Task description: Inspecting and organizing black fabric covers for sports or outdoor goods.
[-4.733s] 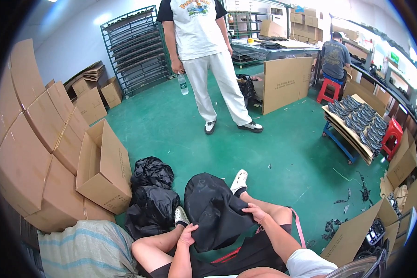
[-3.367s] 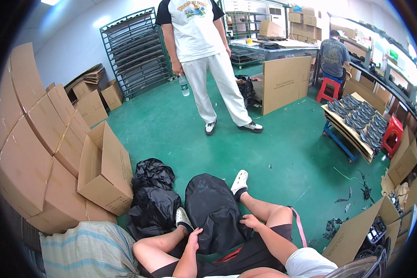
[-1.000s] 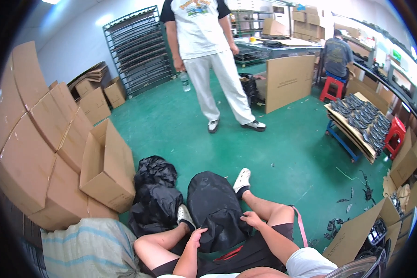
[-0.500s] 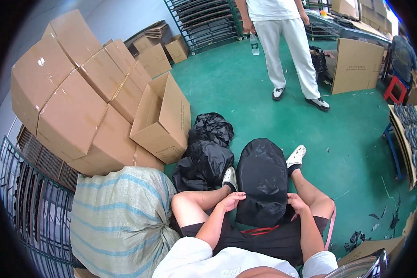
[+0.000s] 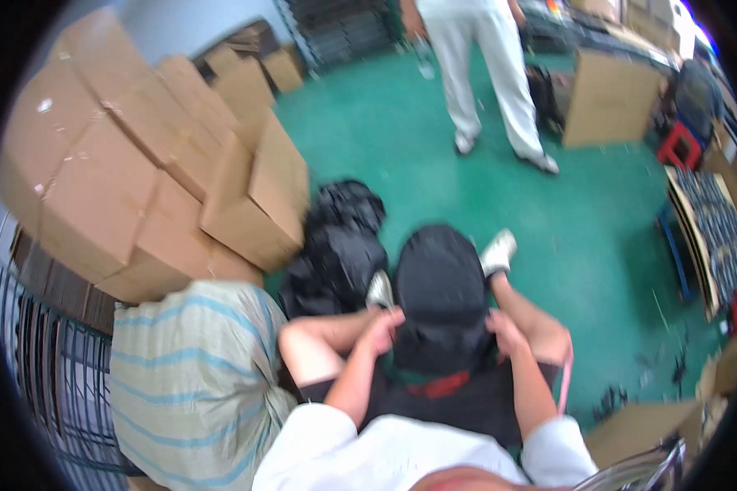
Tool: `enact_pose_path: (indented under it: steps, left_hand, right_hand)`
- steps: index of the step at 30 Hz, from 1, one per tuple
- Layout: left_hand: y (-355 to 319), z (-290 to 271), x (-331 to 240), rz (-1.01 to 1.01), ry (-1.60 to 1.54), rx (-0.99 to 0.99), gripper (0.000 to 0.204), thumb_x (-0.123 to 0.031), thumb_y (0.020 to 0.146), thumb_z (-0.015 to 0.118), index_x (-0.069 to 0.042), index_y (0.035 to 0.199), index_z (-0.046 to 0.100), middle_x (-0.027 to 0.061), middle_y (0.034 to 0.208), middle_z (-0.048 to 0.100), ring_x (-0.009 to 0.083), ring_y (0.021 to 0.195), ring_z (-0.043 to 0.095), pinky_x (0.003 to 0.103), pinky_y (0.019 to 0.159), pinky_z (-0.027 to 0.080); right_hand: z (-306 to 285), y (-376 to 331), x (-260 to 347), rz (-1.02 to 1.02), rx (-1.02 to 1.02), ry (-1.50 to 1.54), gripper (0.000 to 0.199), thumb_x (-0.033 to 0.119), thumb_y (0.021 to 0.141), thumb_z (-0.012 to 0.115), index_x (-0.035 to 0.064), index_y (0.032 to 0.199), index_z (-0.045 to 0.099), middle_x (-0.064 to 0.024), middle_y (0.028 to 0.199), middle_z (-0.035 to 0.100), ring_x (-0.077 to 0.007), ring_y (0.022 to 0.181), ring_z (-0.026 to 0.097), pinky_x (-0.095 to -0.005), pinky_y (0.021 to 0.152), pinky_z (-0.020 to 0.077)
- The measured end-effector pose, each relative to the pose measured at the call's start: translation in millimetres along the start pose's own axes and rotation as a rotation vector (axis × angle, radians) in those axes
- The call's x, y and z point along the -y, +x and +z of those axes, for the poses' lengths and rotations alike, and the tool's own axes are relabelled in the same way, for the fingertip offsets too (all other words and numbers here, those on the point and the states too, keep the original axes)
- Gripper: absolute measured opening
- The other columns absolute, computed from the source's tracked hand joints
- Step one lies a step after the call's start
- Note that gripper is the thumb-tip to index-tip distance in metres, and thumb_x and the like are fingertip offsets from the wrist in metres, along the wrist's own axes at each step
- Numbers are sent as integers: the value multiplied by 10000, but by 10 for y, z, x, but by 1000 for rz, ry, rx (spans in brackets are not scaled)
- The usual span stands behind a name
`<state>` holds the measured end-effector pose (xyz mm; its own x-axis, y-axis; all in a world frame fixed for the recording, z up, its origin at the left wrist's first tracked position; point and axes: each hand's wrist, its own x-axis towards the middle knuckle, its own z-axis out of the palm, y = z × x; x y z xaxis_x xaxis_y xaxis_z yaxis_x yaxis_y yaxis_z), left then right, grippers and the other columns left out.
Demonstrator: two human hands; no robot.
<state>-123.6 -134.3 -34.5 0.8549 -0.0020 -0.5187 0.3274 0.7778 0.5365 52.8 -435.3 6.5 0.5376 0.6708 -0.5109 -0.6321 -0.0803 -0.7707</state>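
Observation:
Between my bent legs stands a tall black bag (image 5: 440, 274) with a rounded far end and a loose, creased near end. My left hand (image 5: 381, 330) is closed on its left edge, fingers pinched at the side. At the opposite side my right hand (image 5: 508, 330) is closed on the right edge in the same way. Motion blurs the fingertips, and what the bag contains is hidden. A patch of red (image 5: 439, 385) shows at its near end, close to my black shorts. Just left of the bag lies a heap of crumpled black bags (image 5: 340, 254).
Brown cartons (image 5: 98, 192) are stacked at the left, with an open carton (image 5: 258, 200) beside them. A striped woven sack (image 5: 192, 385) bulges by my left leg. Another person (image 5: 483, 65) stands ahead, holding a bottle (image 5: 425, 61). Black scraps (image 5: 610, 401) lie on the green floor.
The whole view has shifted, so things sit a little further left and higher. The black bag's top now looks rounder and shorter, with a fold across its middle. Both hands stay at its sides.

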Motion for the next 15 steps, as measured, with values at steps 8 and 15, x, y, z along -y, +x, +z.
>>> enact_pose_path:
  steps: [8, 15]
  left_hand:
    - [284, -431, -193, 144, 48, -113, 269, -205, 937, 600, -61, 1164, 594, 53, 1168, 650, 214, 1081, 604, 381, 971, 450]
    - [185, -396, -227, 221, 2, -144, 249, -196, 930, 608, -61, 1139, 591, 63, 1131, 650, 227, 1066, 605, 402, 959, 456]
  right_hand:
    - [-99, 720, -223, 38, 131, 206, 225, 66, 891, 618, 17, 1111, 630, -68, 1047, 701, -182, 971, 656, -329, 944, 475]
    - [-175, 740, -305, -12, 62, 251, 179, 60, 890, 623, 26, 1065, 641, -71, 1020, 702, -180, 944, 663, -317, 882, 509]
